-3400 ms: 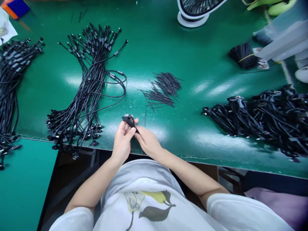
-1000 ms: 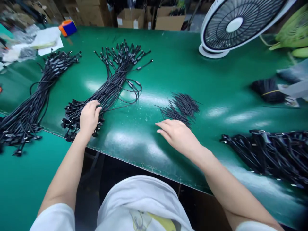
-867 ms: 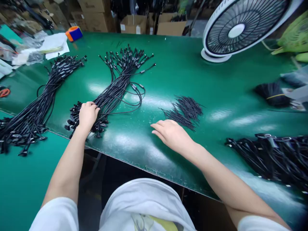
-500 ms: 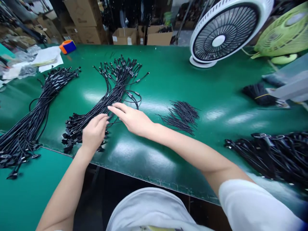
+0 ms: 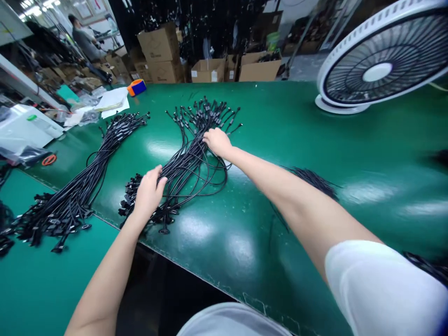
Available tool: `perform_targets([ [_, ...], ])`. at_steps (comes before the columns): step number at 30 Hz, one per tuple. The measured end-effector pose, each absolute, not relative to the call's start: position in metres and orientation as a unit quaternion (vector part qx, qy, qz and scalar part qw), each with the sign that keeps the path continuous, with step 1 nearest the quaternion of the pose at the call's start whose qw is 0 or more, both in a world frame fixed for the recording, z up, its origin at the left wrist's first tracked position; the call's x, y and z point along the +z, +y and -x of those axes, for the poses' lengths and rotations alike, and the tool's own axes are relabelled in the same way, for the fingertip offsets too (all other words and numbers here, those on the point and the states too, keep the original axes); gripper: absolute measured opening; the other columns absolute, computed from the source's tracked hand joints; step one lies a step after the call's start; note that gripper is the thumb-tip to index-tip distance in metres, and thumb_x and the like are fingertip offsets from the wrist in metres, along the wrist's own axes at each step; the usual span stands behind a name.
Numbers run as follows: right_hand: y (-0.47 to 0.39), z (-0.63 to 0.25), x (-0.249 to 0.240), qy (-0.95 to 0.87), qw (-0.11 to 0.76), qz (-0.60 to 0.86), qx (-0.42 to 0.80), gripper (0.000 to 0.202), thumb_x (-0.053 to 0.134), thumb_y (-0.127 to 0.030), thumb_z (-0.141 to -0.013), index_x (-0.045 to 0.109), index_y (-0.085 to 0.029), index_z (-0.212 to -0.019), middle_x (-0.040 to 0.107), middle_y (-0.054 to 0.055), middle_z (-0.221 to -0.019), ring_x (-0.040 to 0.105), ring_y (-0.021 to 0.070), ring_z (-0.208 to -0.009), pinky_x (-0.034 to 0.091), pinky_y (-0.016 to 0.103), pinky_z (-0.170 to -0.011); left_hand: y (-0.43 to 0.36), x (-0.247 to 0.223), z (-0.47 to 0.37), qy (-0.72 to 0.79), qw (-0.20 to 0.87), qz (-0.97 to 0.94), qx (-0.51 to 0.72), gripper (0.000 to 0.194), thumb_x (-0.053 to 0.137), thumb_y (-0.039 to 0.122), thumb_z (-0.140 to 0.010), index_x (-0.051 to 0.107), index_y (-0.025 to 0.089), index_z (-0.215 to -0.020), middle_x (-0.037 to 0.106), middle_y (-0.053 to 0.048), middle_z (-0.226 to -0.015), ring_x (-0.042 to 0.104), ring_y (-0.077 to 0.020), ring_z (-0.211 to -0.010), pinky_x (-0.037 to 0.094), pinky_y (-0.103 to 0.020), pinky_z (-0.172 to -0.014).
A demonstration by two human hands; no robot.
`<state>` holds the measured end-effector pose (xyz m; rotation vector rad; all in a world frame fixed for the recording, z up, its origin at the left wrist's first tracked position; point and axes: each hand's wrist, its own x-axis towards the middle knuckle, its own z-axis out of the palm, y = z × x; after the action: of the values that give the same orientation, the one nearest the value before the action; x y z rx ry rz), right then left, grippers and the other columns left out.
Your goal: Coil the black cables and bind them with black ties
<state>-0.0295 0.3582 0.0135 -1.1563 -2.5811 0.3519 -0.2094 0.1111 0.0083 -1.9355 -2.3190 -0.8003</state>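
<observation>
A bundle of black cables (image 5: 185, 164) lies slantwise on the green table, with small plugs fanned out at the far end and a cluster of black connectors at the near end. My right hand (image 5: 217, 141) has its fingers curled over the cables just below the far plugs. Over the near end rests my left hand (image 5: 150, 189), its thumb spread from the fingers and nothing visibly gripped. Some cables loop out to the right of the bundle between my hands.
To the left lies a second black cable bundle (image 5: 101, 156). Thin black ties (image 5: 313, 181) lie partly behind my right forearm. A white fan (image 5: 378, 72) stands at the back right. Papers (image 5: 114, 100) and an orange-and-blue tape roll (image 5: 136, 87) sit at the back left. Someone (image 5: 86, 39) is in the far background.
My right hand has moved away from my left, up the bundle to its far end. My left thumb has spread from the fingers. The view has swung left.
</observation>
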Motion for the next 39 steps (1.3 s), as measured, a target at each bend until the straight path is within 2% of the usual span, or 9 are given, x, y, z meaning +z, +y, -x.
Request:
perform_targets([
  [4, 0.325, 0.03, 0.084, -0.918, 0.283, 0.279, 0.013, 0.038, 0.029, -0.036, -0.103, 0.061, -0.018, -0.114, 0.06, 0.011, -0.113, 0.048, 0.0258, -0.112, 0.038, 0.042, -0.097, 0.14, 0.009, 0.246, -0.777, -0.013, 0.589, -0.222, 0.047, 0.045, 0.032, -0.093, 0.05, 0.009, -0.134, 0.053, -0.022, -0.14, 0.047, -0.0325, -0.134, 0.034, -0.049, -0.112],
  [7, 0.292, 0.017, 0.149, -0.928, 0.303, 0.198, -0.091, 0.046, 0.023, -0.043, -0.103, 0.06, -0.02, -0.116, 0.06, 0.009, -0.111, 0.05, 0.0276, -0.115, 0.041, 0.044, -0.092, 0.149, 0.012, 0.258, -0.764, -0.102, 0.606, -0.194, 0.033, 0.044, 0.032, -0.092, 0.066, 0.014, -0.109, 0.069, -0.014, -0.117, 0.062, -0.0269, -0.113, 0.045, -0.041, -0.103],
  [10, 0.277, -0.003, 0.184, -0.911, 0.329, 0.188, -0.162, 0.045, 0.021, -0.043, -0.103, 0.061, -0.025, -0.114, 0.062, 0.008, -0.112, 0.049, 0.0302, -0.121, 0.041, 0.047, -0.093, 0.146, 0.031, 0.267, -0.759, -0.06, 0.583, -0.283, 0.034, 0.042, 0.034, -0.094, 0.069, 0.014, -0.095, 0.073, -0.009, -0.102, 0.066, -0.0201, -0.097, 0.049, -0.033, -0.095],
  [15, 0.294, -0.031, 0.166, -0.911, 0.299, 0.269, -0.087, 0.031, 0.038, -0.038, -0.102, 0.064, -0.022, -0.108, 0.065, 0.007, -0.107, 0.056, 0.0245, -0.107, 0.043, 0.038, -0.086, 0.13, 0.09, 0.281, -0.721, 0.103, 0.493, -0.476, 0.035, 0.044, 0.029, -0.095, 0.066, 0.005, -0.11, 0.072, -0.01, -0.108, 0.065, -0.0136, -0.092, 0.049, -0.027, -0.091],
  [20, 0.299, -0.075, 0.146, -0.897, 0.263, 0.351, -0.051, 0.035, 0.041, -0.038, -0.102, 0.066, -0.015, -0.113, 0.067, 0.01, -0.106, 0.059, 0.0179, -0.096, 0.039, 0.03, -0.077, 0.107, 0.12, 0.282, -0.781, 0.104, 0.54, -0.295, 0.032, 0.048, 0.033, -0.094, 0.072, 0.015, -0.104, 0.074, -0.002, -0.097, 0.062, -0.0133, -0.093, 0.044, -0.023, -0.091],
  [26, 0.29, -0.15, 0.157, -0.864, 0.238, 0.429, -0.115, 0.059, 0.029, -0.052, -0.102, 0.068, -0.01, -0.114, 0.067, 0.014, -0.109, 0.06, 0.0188, -0.104, 0.037, 0.031, -0.078, 0.105, 0.096, 0.296, -0.812, -0.03, 0.577, -0.085, 0.036, 0.056, 0.034, -0.085, 0.072, 0.014, -0.111, 0.069, -0.007, -0.103, 0.059, -0.0202, -0.093, 0.043, -0.027, -0.084],
  [30, 0.279, -0.197, 0.153, -0.863, 0.17, 0.454, -0.14, 0.049, 0.041, -0.051, -0.099, 0.071, -0.013, -0.108, 0.07, 0.012, -0.104, 0.063, 0.0208, -0.097, 0.036, 0.032, -0.07, 0.101, 0.076, 0.296, -0.796, -0.09, 0.599, -0.015, 0.03, 0.062, 0.033, -0.079, 0.077, 0.016, -0.098, 0.068, -0.008, -0.091, 0.061, -0.0258, -0.089, 0.044, -0.032, -0.083],
  [35, 0.267, -0.242, 0.136, -0.883, 0.132, 0.436, -0.112, 0.033, 0.052, -0.042, -0.095, 0.07, -0.018, -0.107, 0.071, 0.009, -0.101, 0.064, 0.0218, -0.093, 0.042, 0.033, -0.073, 0.086, 0.093, 0.29, -0.782, -0.092, 0.604, -0.126, 0.04, 0.05, 0.038, -0.088, 0.07, 0.015, -0.114, 0.071, -0.008, -0.111, 0.06, -0.0209, -0.105, 0.042, -0.033, -0.1],
  [39, 0.259, -0.274, 0.119, -0.9, 0.145, 0.407, -0.064, 0.033, 0.051, -0.037, -0.094, 0.066, -0.018, -0.117, 0.07, 0.011, -0.107, 0.065, 0.0225, -0.098, 0.048, 0.034, -0.082, 0.072, 0.123, 0.288, -0.779, -0.037, 0.547, -0.303, 0.039, 0.049, 0.039, -0.089, 0.07, 0.013, -0.109, 0.07, -0.005, -0.093, 0.06, -0.0145, -0.081, 0.048, -0.029, -0.087],
])
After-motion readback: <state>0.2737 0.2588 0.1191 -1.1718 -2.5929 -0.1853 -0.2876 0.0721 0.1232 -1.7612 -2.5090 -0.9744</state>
